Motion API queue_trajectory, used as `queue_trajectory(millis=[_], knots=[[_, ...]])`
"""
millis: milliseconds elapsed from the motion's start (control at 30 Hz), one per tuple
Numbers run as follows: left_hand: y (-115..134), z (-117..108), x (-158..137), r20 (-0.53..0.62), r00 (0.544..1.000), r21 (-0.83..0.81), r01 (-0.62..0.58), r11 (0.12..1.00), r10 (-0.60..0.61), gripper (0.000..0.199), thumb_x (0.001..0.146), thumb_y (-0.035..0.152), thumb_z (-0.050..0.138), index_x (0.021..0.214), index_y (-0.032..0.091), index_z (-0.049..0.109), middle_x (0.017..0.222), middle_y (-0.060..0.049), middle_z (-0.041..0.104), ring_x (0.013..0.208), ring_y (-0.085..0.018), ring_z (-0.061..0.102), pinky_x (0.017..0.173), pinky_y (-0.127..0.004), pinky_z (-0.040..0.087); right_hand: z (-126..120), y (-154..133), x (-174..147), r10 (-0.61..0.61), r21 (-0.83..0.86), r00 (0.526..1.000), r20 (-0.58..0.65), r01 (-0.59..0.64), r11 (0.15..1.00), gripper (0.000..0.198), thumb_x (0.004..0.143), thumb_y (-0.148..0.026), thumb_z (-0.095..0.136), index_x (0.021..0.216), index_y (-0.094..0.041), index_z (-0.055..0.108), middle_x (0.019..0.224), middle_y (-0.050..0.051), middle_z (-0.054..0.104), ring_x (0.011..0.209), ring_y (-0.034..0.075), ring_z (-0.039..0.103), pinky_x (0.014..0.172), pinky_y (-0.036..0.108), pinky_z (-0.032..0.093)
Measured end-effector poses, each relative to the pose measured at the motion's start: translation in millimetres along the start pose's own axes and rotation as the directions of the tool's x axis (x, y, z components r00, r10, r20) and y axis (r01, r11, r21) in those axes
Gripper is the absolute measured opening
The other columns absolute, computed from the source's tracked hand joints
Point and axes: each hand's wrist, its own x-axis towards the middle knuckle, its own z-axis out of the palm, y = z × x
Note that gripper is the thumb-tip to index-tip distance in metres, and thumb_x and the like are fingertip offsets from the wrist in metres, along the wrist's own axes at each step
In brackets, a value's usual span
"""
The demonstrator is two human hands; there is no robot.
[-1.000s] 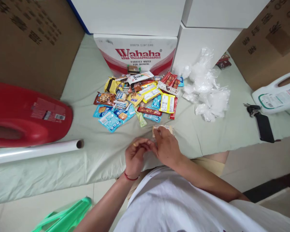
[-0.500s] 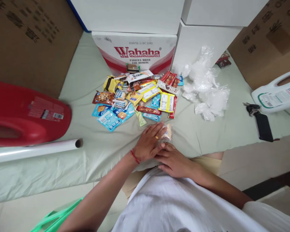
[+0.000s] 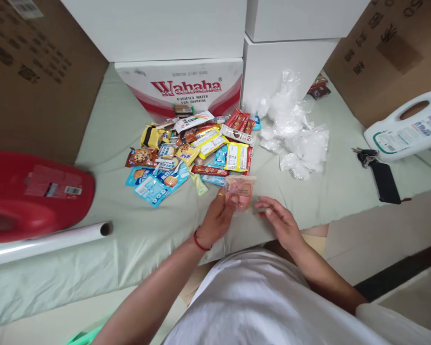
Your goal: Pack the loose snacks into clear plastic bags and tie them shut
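Observation:
A small clear-wrapped snack packet [image 3: 240, 189], with pinkish contents, is raised just in front of the snack pile. My left hand [image 3: 219, 213], with a red cord on its wrist, pinches it from the left, thumb on the near side. My right hand [image 3: 278, 220] hovers to the right of the packet, apart from it, its fingers loosely bent and blurred. A small reddish spot shows by the fingertips; I cannot make out what it is. Beyond the packet lie mixed wrapped snacks, among them yellow-and-white packets [image 3: 237, 156], blue packets [image 3: 153, 189] and a red bar [image 3: 210, 170].
Crumpled clear plastic bags [image 3: 290, 124] lie right of the pile. A Wahaha carton [image 3: 187, 86] stands behind it. To the left are a red jug [image 3: 39, 191] and a white roll [image 3: 57, 242]; to the right, a white jug [image 3: 409, 127], keys [image 3: 366, 157] and a black phone-like object [image 3: 386, 182].
The packet has been lifted off the cloth and is now in my left hand. My right hand has moved away to the right from my left. The camera view has shifted slightly.

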Motion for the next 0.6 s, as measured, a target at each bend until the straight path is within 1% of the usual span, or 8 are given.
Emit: queue_trajectory(millis=[67,133,233,367,467,533,567,600], knots=[[10.9,17.3,-5.7,0.096,0.994,-0.258,0.079,0.963,-0.056,0.057,0.105,0.064,0.033,0.12,0.02,0.067,0.101,-0.01,0.074,0.099,-0.024,0.069,0.089,-0.038,0.057,8.1,-6.1,4.0,0.027,0.146,0.997,0.072,-0.037,0.989,0.07,0.088,-0.077,0.064,0.136,-0.026,0.062,0.13,0.012,0.07,0.118,0.028,0.067,0.096,0.041,0.057],[15.8,34.4,-8.4,0.121,0.988,-0.349,0.128,0.928,-0.091,0.06,0.103,0.069,0.035,0.112,0.02,0.069,0.097,-0.009,0.074,0.093,-0.023,0.068,0.085,-0.036,0.057,16.0,-13.0,5.6,0.072,0.234,0.987,0.145,-0.105,0.967,0.077,0.083,-0.082,0.063,0.135,-0.026,0.062,0.128,0.013,0.071,0.113,0.029,0.069,0.088,0.04,0.058],[15.2,51.1,-6.0,0.082,0.982,-0.266,0.188,0.945,-0.172,0.063,0.1,0.075,0.037,0.096,0.021,0.068,0.085,-0.007,0.072,0.077,-0.021,0.066,0.071,-0.033,0.056,21.1,-17.9,3.1,0.158,0.285,0.981,0.115,-0.185,0.941,0.063,0.088,-0.073,0.066,0.132,-0.027,0.062,0.116,0.01,0.074,0.094,0.026,0.072,0.076,0.035,0.058],[15.6,56.6,0.9,0.211,0.953,-0.126,0.247,0.961,-0.218,0.066,0.099,0.076,0.034,0.088,0.021,0.069,0.079,-0.008,0.072,0.064,-0.021,0.067,0.058,-0.032,0.056,6.8,-21.9,-5.4,0.12,0.23,0.993,0.009,-0.118,0.966,0.046,0.093,-0.062,0.068,0.12,-0.026,0.069,0.108,0.007,0.076,0.089,0.023,0.071,0.078,0.035,0.059],[16.4,50.4,-0.2,0.194,0.972,-0.085,0.151,0.985,-0.132,0.058,0.103,0.065,0.036,0.125,0.021,0.068,0.112,-0.013,0.076,0.087,-0.024,0.074,0.07,-0.034,0.062,-33.1,-42.4,-0.4,0.011,0.05,0.996,-0.094,-0.006,0.999,0.031,0.095,-0.053,0.071,0.107,-0.025,0.074,0.107,0.006,0.077,0.098,0.023,0.072,0.09,0.037,0.059],[9.2,37.1,-7.6,0.102,0.993,-0.003,0.053,0.999,-0.053,0.054,0.105,0.056,0.04,0.144,0.022,0.055,0.128,-0.013,0.073,0.11,-0.026,0.073,0.087,-0.037,0.063,-81.7,-66.3,21.8,-0.131,-0.084,0.952,-0.276,0.112,0.99,0.022,0.094,-0.047,0.074,0.097,-0.025,0.076,0.103,0.004,0.078,0.099,0.021,0.072,0.09,0.035,0.059],[1.9,27.0,-14.0,0.035,0.999,0.077,0.03,0.997,-0.033,0.05,0.105,0.051,0.041,0.144,0.023,0.054,0.131,-0.012,0.072,0.116,-0.026,0.071,0.095,-0.039,0.061,-112.2,-79.5,40.7,-0.242,-0.138,0.879,-0.411,0.203,0.97,0.019,0.091,-0.045,0.078,0.095,-0.026,0.076,0.103,0.003,0.077,0.1,0.02,0.071,0.088,0.033,0.059],[-7.5,14.6,-22.2,-0.02,1.0,0.175,0.021,0.984,-0.018,0.045,0.105,0.049,0.043,0.14,0.025,0.057,0.13,-0.01,0.073,0.115,-0.025,0.072,0.097,-0.039,0.061,-145.5,-92.3,64.7,-0.346,-0.199,0.766,-0.542,0.284,0.938,0.02,0.09,-0.044,0.079,0.096,-0.026,0.075,0.104,0.002,0.077,0.101,0.019,0.071,0.085,0.031,0.059]])
